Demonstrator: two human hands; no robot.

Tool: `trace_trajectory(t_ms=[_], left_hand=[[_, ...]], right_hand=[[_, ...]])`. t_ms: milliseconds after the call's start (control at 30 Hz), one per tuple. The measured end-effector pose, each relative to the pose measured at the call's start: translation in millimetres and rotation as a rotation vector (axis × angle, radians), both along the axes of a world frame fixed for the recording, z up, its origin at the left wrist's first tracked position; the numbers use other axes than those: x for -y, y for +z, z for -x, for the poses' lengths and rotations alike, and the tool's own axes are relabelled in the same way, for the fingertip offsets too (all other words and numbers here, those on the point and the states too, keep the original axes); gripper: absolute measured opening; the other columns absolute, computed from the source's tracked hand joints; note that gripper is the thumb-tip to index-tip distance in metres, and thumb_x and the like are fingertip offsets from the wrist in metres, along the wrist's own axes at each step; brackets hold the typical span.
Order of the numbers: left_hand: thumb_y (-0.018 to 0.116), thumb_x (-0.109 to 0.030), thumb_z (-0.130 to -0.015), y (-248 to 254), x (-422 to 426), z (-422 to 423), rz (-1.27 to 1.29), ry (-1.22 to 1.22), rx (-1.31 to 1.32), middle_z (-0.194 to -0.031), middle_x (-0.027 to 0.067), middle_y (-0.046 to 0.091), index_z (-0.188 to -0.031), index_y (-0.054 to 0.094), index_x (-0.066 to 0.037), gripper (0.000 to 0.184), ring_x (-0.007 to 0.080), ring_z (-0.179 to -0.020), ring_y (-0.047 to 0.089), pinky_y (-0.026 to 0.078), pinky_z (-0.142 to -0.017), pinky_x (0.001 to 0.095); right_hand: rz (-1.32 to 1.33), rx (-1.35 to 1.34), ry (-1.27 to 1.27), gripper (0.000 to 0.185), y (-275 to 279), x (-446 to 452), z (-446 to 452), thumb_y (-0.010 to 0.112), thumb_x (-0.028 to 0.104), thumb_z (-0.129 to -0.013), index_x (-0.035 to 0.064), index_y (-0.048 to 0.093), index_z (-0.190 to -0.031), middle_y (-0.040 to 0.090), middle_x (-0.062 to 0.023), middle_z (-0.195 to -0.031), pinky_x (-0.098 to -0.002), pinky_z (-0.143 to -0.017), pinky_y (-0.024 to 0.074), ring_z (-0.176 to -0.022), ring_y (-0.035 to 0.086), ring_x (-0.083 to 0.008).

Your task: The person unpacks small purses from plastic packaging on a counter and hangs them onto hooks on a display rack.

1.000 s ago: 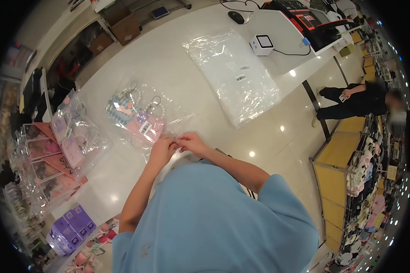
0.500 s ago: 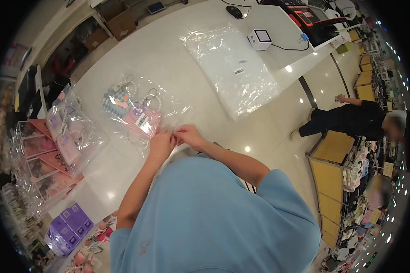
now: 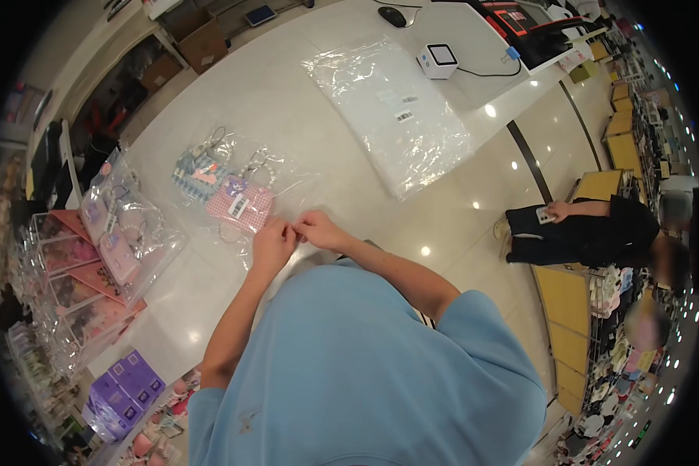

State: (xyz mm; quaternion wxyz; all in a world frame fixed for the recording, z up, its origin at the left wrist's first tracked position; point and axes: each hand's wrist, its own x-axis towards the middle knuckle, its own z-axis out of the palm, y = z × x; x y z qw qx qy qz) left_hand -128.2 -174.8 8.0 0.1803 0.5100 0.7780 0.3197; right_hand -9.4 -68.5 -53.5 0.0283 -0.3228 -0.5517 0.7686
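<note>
The clear bag (image 3: 289, 185) is laid on the worktop (image 3: 210, 101), just beyond the fingers and to their left. Its near edge appears to be pinched by the fingers of the left hand (image 3: 272, 245) and right hand (image 3: 320, 231), whose tips nearly meet; the film between them is too thin to be made out fully.

The bag is judged light, its film limp, slippery and easily creased or torn. A hold is best taken on the loose edge where the fingers are set, so that the contents are not squeezed. Inside, a pink checked piece (image 3: 245, 216) with a barcode label (image 3: 238, 205) is seen nearest the fingers, and a blue checked piece (image 3: 193, 177) farther off; both are judged fairly stiff. The beaded loops (image 3: 266, 172) on their far side could be snagged.

Well to the left of the fingers, pale pink and purple goods are held in a second bag (image 3: 154, 255), with pink packs (image 3: 85, 279) beside it. Purple boxes (image 3: 128, 392) are set nearer the body. Beyond the fingers to the right, white contents are enclosed in a large flat package (image 3: 404, 147).
</note>
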Motion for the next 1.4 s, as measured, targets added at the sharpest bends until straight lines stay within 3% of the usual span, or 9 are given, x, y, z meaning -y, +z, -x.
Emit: trace_trajectory(t_ms=[200, 633, 900, 1033, 1100, 1133, 1200, 1300, 1400], left_hand=[[0.066, -0.007, -0.082, -3.4, -0.4, 4.5, -0.044, 0.072, 0.154, -0.073, 0.0166, 0.061, -0.078, 0.065, 0.001, 0.009, 0.0303, -0.061, 0.062, 0.048, -0.057, 0.0389], [0.064, -0.004, -0.086, 0.1, 2.2, 4.8, -0.074, 0.129, 0.321, -0.070, 0.0123, 0.065, -0.079, 0.068, 0.004, 0.011, 0.0164, -0.056, 0.060, 0.047, -0.054, 0.0297], [0.063, -0.004, -0.088, -13.6, 6.1, 6.6, -0.121, 0.210, 0.582, -0.070, 0.0080, 0.068, -0.081, 0.068, 0.005, 0.013, 0.0077, -0.058, 0.057, 0.045, -0.054, 0.0240], [0.063, -0.004, -0.089, -7.7, 7.5, 11.8, -0.064, 0.166, 0.579, -0.070, 0.0074, 0.065, -0.083, 0.068, 0.004, 0.010, 0.0094, -0.059, 0.056, 0.044, -0.054, 0.0258], [0.062, -0.004, -0.091, 2.6, 8.4, 14.5, 0.000, -0.002, 0.302, -0.075, 0.0070, 0.064, -0.089, 0.068, 0.002, 0.009, 0.0108, -0.062, 0.056, 0.043, -0.056, 0.0268], [0.062, -0.004, -0.091, 9.4, 7.3, 14.8, 0.000, -0.001, 0.303, -0.075, 0.0070, 0.064, -0.089, 0.068, 0.002, 0.009, 0.0108, -0.062, 0.056, 0.043, -0.056, 0.0268], [0.063, -0.005, -0.086, 19.9, 4.5, 14.6, -0.005, -0.096, 0.131, -0.076, 0.0136, 0.059, -0.085, 0.070, -0.001, 0.008, 0.0265, -0.062, 0.057, 0.044, -0.058, 0.0356], [0.063, -0.005, -0.085, 17.1, 1.8, 20.8, 0.039, -0.115, 0.183, -0.076, 0.0152, 0.060, -0.084, 0.071, -0.001, 0.009, 0.0301, -0.063, 0.058, 0.045, -0.059, 0.0371], [0.063, -0.003, -0.086, 16.6, 0.3, 16.2, 0.035, -0.036, 0.183, -0.074, 0.0144, 0.062, -0.082, 0.070, 0.002, 0.009, 0.0249, -0.062, 0.059, 0.045, -0.059, 0.0339]], right_hand=[[-0.135, -0.111, -0.095, 0.015, 8.0, 2.3, 3.9, 0.059, 0.007, -0.089, -0.0040, 0.065, -0.082, 0.067, -0.0083, -0.074, -0.0289, -0.064, 0.0504, -0.070, 0.063, -0.0143], [-0.053, -0.146, -0.119, 0.014, 17.2, 4.7, 3.9, 0.058, 0.006, -0.092, -0.0047, 0.066, -0.087, 0.068, -0.0079, -0.082, -0.0289, -0.074, 0.0516, -0.078, 0.064, -0.0144], [-0.031, -0.193, -0.116, 0.014, 21.0, 6.3, 2.8, 0.057, 0.005, -0.092, -0.0047, 0.066, -0.088, 0.069, -0.0084, -0.083, -0.0290, -0.076, 0.0516, -0.080, 0.064, -0.0144], [0.011, -0.185, -0.128, 0.014, 19.1, 10.0, 1.7, 0.057, 0.006, -0.093, -0.0045, 0.066, -0.088, 0.069, -0.0084, -0.084, -0.0289, -0.077, 0.0515, -0.081, 0.064, -0.0142], [0.001, -0.139, -0.114, 0.015, 20.1, 11.5, 0.4, 0.056, 0.007, -0.094, -0.0041, 0.066, -0.088, 0.068, -0.0085, -0.085, -0.0290, -0.078, 0.0516, -0.082, 0.064, -0.0144], [0.001, -0.138, -0.113, 0.015, 18.3, 12.0, 0.7, 0.056, 0.007, -0.094, -0.0041, 0.066, -0.088, 0.068, -0.0085, -0.085, -0.0290, -0.078, 0.0516, -0.082, 0.064, -0.0144], [0.004, -0.144, -0.128, 0.017, 16.7, 13.7, 1.7, 0.056, 0.008, -0.095, -0.0041, 0.066, -0.088, 0.068, -0.0081, -0.085, -0.0289, -0.078, 0.0514, -0.082, 0.064, -0.0144], [-0.011, -0.166, -0.130, 0.018, 16.6, 13.2, 2.1, 0.055, 0.009, -0.095, -0.0042, 0.066, -0.089, 0.068, -0.0076, -0.084, -0.0287, -0.078, 0.0514, -0.082, 0.064, -0.0145], [-0.022, -0.181, -0.131, 0.018, 13.7, 12.3, 3.8, 0.055, 0.008, -0.095, -0.0040, 0.066, -0.089, 0.068, -0.0072, -0.084, -0.0286, -0.078, 0.0514, -0.082, 0.064, -0.0142]])
